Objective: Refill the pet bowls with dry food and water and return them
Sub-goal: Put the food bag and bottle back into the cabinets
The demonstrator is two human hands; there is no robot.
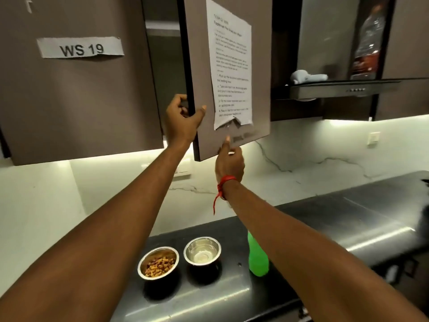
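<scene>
Overhead, the cabinet door (232, 66) is gripped at its edge by the left hand (183, 117), fingers curled round it, and pinched at the bottom by the right hand (228, 161), presumably to swing it. Kibble bowl (158, 262) and water bowl (202, 250) wait side by side on the worktop (348, 219), already filled.

Kitchen, dark wall cabinets (76, 89), range hood (343, 89), marble backsplash (301, 154), black countertop (348, 219)

Cupboard door (241, 66): hung open, brown.
Paper (232, 66): stuck on that door.
Label (80, 48): read "WS 19".
Green bottle (257, 259): stood on the counter (348, 217).
</scene>
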